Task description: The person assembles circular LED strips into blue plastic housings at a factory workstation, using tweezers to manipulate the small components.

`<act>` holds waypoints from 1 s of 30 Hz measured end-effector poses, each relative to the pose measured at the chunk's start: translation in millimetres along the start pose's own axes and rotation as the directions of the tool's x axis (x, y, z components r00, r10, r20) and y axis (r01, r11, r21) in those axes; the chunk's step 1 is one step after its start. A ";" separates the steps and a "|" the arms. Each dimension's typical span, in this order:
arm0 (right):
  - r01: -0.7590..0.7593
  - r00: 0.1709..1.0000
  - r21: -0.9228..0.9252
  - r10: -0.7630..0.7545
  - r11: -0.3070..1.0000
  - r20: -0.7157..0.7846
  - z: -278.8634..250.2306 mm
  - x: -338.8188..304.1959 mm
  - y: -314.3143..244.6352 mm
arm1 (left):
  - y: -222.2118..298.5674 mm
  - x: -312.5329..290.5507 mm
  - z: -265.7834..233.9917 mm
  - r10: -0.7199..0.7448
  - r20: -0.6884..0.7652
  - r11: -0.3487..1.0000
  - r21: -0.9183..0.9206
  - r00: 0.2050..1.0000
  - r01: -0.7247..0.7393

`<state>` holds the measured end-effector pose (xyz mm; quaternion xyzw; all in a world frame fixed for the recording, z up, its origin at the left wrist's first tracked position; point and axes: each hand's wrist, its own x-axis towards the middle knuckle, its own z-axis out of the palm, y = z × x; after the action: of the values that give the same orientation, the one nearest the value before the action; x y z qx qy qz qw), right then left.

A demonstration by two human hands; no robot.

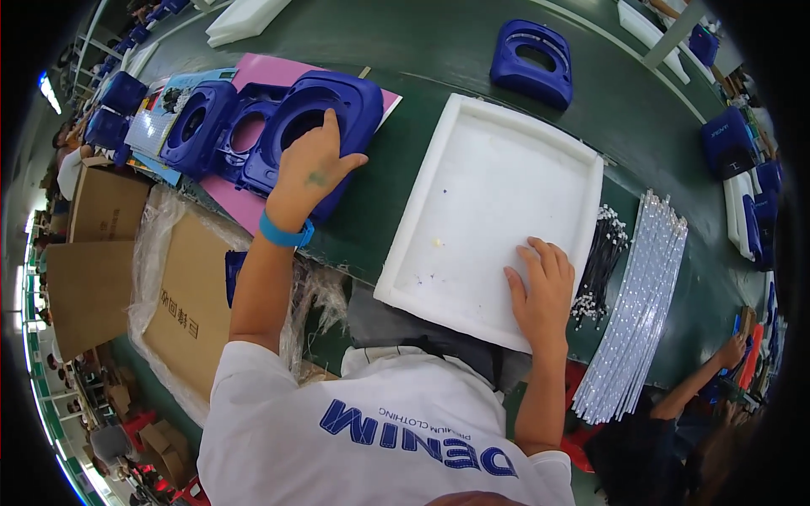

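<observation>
Item: 1 deep-blue housing [359, 99], rounded square with a round opening, at the right end of a row on the pink sheet [221, 201], forward and left of the person.

Left hand [308, 169]: laid over the housing at its opening. Index finger extended, thumb set well apart; the other fingertips are hidden, so whether they clamp the rim cannot be told.

Handling, judged by eye: moulded plastic, probably light for its bulk, stiff, smooth enough to slip under flat fingertips. The rim of the opening looks the best hold, thumb outside and fingers within; the glossy face may scratch.

Item: 1 shallow white tray [498, 194], seemingly foam, flat on the dark green table [422, 46], in front of the person.

Right hand [542, 291]: on the tray's near right part, fingers loosely side by side, thumb apart, nothing clamped.

Handling, judged likewise: very light, somewhat soft, apt to dent or chip at corners. Best held by 2 opposite raised edges.

Adjacent stock: 1 lone housing [537, 87] beyond the tray; black cables [597, 266] and a bundle of clear strips [633, 308] to its right.
</observation>
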<state>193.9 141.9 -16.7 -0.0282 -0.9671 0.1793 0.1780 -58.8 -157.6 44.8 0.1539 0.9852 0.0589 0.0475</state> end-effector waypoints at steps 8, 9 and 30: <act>-0.071 0.981 0.265 0.115 0.962 -0.154 3.6 -4.3 11.4 | 16.1 -19.3 -45.4 0.462 -0.418 0.869 0.034 0.783 -0.494; -0.144 0.969 0.368 0.207 0.919 -0.136 -3.0 -3.3 11.5 | 23.0 -24.4 -50.5 0.577 -0.449 0.794 0.111 0.682 -0.598; -0.187 0.841 0.818 0.519 0.545 -0.154 0.2 -13.9 34.7 | 125.2 -42.0 38.1 0.962 -0.060 0.262 -0.089 0.268 -0.961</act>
<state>206.5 172.6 -33.9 -0.1810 -0.7118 0.6014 0.3144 22.5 -48.3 26.7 0.7158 0.6863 0.1277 0.0133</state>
